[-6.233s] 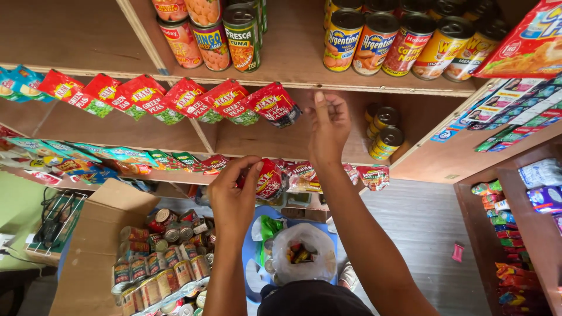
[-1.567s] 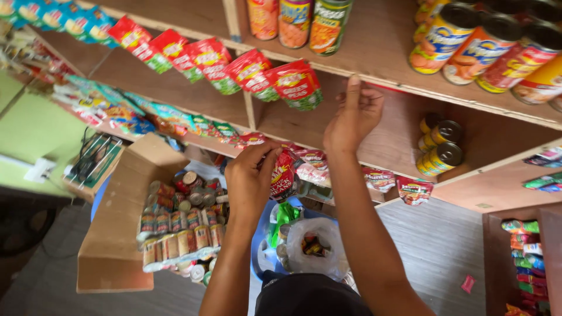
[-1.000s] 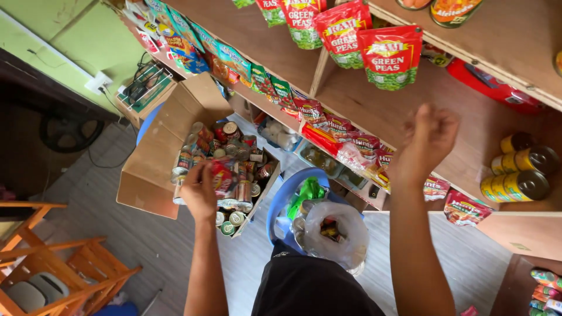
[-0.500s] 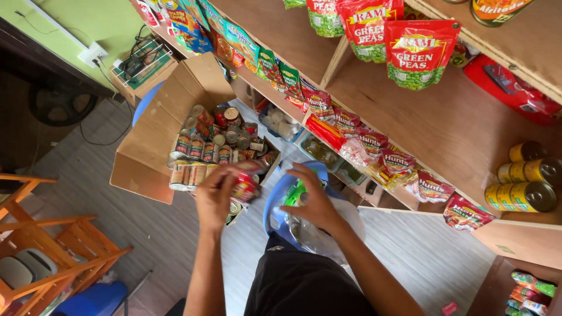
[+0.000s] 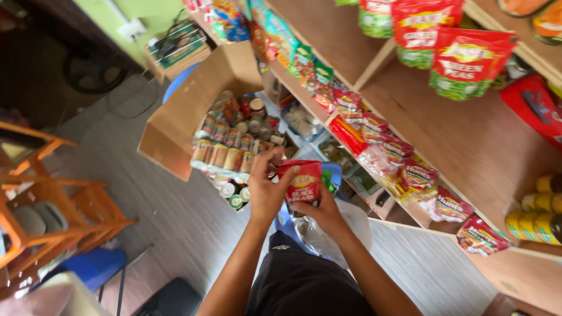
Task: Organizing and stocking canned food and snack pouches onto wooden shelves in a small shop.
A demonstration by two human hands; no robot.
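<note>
Both the left hand point(image 5: 266, 196) and the right hand point(image 5: 325, 213) pinch a red snack pouch point(image 5: 300, 182) with closed fingers above the open cardboard box point(image 5: 175, 126) of cans, where a loose pinch could let it drop.

I see my 2 hands, left hand point(image 5: 264, 196) and right hand point(image 5: 324, 213), around a pouch point(image 5: 301, 181); box of cans point(image 5: 228, 140) just behind, shelves point(image 5: 468, 152) right.

Grey plank floor point(image 5: 175, 228), green wall point(image 5: 111, 14), wooden shelves point(image 5: 468, 146), orange wooden chair point(image 5: 52, 205).
</note>
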